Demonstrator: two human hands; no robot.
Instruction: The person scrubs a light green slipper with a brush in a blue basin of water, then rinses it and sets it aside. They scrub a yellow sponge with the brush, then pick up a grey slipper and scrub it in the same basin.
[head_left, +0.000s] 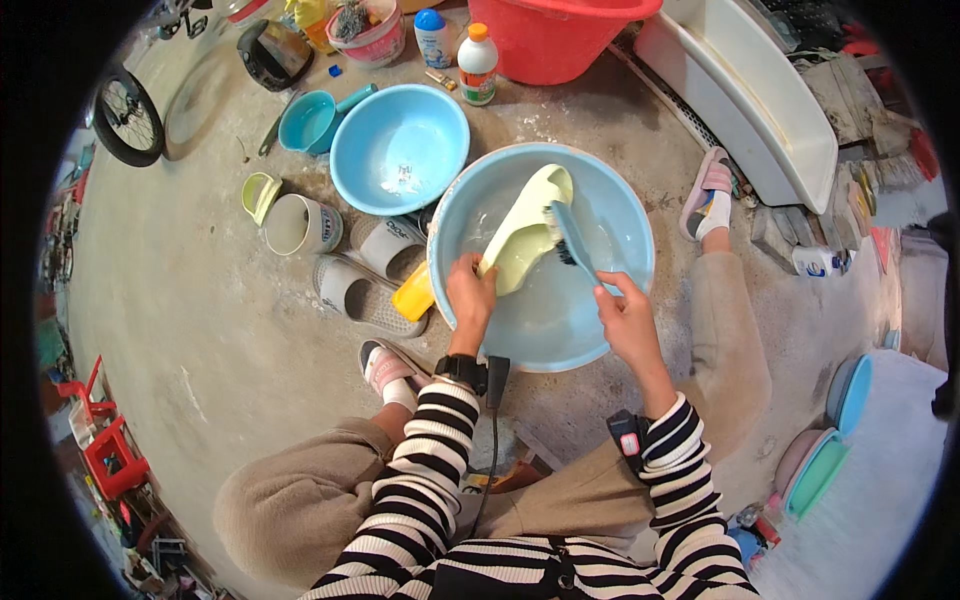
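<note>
A pale green slipper (517, 225) is held over the large blue basin (637, 225) before me, its toe pointing away. My left hand (471, 289) grips its heel end at the basin's near left. In my right hand (626, 304) is the handle of a blue scrubbing brush (574, 232). The brush's bristles, white with a dark tip, face the slipper's right side and seem to touch it. Shallow water appears to lie in the basin. A yellow object (415, 292), perhaps a bottle, lies against the basin's left outside wall.
Grey slide sandals (341, 289), a white tub (289, 225) and another pale green slipper (260, 196) stand left. Beyond are a smaller blue basin (401, 150), a teal dipper (307, 124), a white bottle (478, 66) and a red tub (562, 37). A white trough (750, 97) is far right.
</note>
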